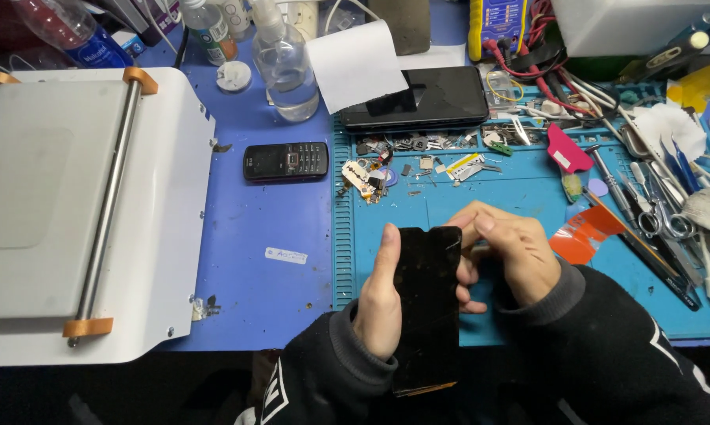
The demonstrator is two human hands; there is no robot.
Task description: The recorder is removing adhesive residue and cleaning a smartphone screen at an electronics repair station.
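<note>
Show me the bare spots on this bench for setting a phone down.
Free: blue table between the white machine and blue mat, below the keypad phone. Crowded: screws and parts along the mat's top, tools on the right.

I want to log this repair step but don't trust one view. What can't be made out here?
- Head view: whatever the right hand pinches at the black phone panel is covered by its fingers.
- The panel's lower end merges into the dark sleeves.
- The left hand covers the panel's left edge.
- Small parts on the blue mat are too small to identify.
- The tools at right are cut off by the frame.
</note>
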